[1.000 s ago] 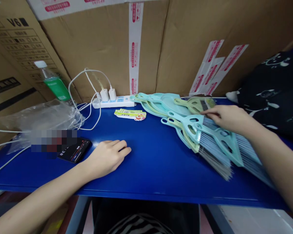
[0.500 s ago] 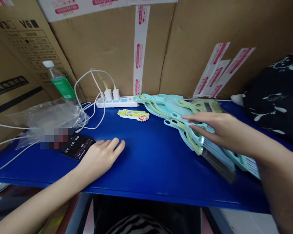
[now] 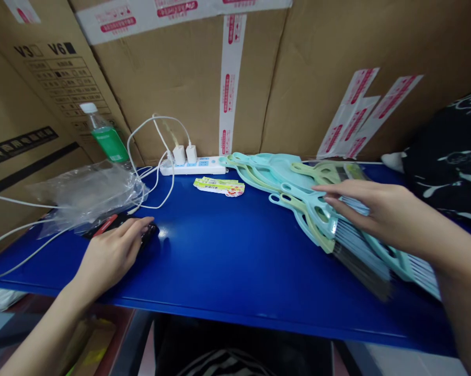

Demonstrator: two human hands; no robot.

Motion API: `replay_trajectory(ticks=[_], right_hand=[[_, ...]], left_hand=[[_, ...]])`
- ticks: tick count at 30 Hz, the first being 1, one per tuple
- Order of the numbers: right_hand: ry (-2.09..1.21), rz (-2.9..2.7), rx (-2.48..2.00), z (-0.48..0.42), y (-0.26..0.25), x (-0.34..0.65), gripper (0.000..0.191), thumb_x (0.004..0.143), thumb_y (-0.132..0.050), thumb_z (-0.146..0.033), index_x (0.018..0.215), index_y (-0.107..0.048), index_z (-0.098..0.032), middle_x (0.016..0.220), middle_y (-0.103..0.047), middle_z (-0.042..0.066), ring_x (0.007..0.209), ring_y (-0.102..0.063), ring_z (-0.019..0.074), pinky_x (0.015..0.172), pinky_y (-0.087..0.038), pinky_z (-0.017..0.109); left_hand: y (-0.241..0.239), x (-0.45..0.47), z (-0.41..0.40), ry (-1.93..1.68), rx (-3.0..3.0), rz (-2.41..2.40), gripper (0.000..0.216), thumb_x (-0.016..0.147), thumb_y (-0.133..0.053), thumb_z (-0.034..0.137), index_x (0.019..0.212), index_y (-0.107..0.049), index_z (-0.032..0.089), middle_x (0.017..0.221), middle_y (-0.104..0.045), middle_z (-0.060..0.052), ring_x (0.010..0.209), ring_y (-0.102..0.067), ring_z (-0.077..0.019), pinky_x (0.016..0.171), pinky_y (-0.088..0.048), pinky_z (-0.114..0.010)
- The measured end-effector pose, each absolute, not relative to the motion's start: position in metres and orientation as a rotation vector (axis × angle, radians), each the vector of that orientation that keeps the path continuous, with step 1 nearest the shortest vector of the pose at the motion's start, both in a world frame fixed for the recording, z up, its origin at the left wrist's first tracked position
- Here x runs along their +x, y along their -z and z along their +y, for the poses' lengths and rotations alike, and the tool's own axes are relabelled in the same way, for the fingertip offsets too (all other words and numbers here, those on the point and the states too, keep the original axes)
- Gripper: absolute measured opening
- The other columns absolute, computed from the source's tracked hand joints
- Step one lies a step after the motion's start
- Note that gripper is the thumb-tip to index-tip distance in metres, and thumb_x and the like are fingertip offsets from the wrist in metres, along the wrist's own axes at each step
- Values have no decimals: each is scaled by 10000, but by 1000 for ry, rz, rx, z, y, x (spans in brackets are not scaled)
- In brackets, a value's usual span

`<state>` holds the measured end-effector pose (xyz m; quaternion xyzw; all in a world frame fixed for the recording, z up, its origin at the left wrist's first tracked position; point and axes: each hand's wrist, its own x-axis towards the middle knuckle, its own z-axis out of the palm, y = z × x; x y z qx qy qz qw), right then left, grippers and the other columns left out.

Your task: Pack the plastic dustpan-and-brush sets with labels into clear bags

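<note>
Blue tabletop (image 3: 227, 261): one, under both hands.
Right hand (image 3: 388, 211): one, thumb and forefinger tips slightly apart at the light-blue brush (image 3: 332, 223); we cannot tell whether they grip it.
Brushes: at least three, overlapping; we find the light-blue one at the right fingertips, a green one (image 3: 326, 244) just below them, and grey bristles (image 3: 363, 271) below the palm.
Dustpans (image 3: 286, 166): at least two, stacked, beyond the right fingertips.
Left hand (image 3: 110, 256): one, fingers bent over the phone; we cannot tell whether they hold it.
Phone (image 3: 151, 231): one, dark, partly hidden under the left fingers.
Plastic bag (image 3: 94, 190): one, clear, crumpled, beyond the left hand.
Bottle (image 3: 110, 142): one, green label, white cap, behind that bag.
Power strip (image 3: 215, 166): one, between the hands and farther off, with two white chargers (image 3: 179, 155).
Printed wrapper (image 3: 219, 186): we see a green-and-white one, between the hands, nearer than the strip.
</note>
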<state>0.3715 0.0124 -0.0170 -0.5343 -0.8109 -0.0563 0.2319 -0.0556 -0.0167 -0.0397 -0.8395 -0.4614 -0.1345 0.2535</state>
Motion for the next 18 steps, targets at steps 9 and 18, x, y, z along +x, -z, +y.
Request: replay_trajectory(ticks=[9,18], right_hand=[[200,-2332,-1531,16,20,384,419,839,-411,-437,916,-739,-188,858,-737,149,820,-680,316,737,-567,467],[334,-2401,-1930,29,5,364,421,893,-396,-315,1088,-719,-131,1082,-718,179,1022,-661,317,834,-538,441]], left_hand=[[38,-35,-1,336,-2201,-1011,284,964,-352,142,1045,-624,140,935,-738,-79,662,-700,-192,602,-534,-301],[39,-14,9,289,-2370,-905,309,870,-400,104,1005,-668,177,941,-729,-82,643,-681,-188,594,-527,-307]])
